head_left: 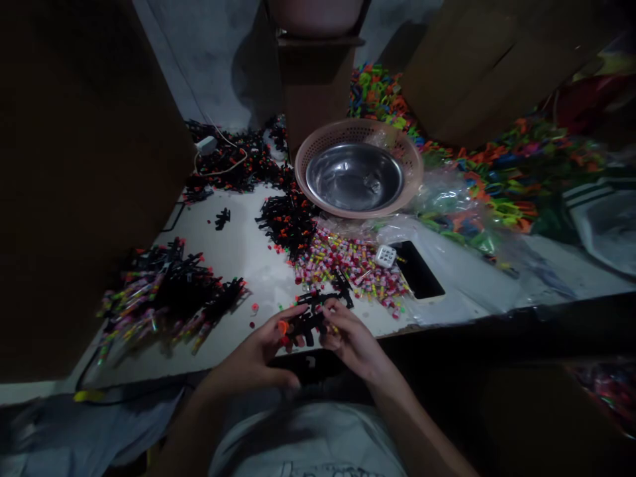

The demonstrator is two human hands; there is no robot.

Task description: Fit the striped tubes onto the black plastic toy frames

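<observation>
"Cut off?"

"Pink tub (318, 14) by the top edge, brown box (84, 185) by the left, shirt lettering (328, 470) by the bottom."

"Obscured?"

"Black toy gun (309, 324), lower centre: right end partly behind the right hand (352, 336); fine detail unreadable. Lower-right heap (609, 391): blurred."

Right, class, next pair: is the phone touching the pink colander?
Apart. The head view shows the phone lying clear of the colander, with plastic film visible in the gap below its rim.
</observation>
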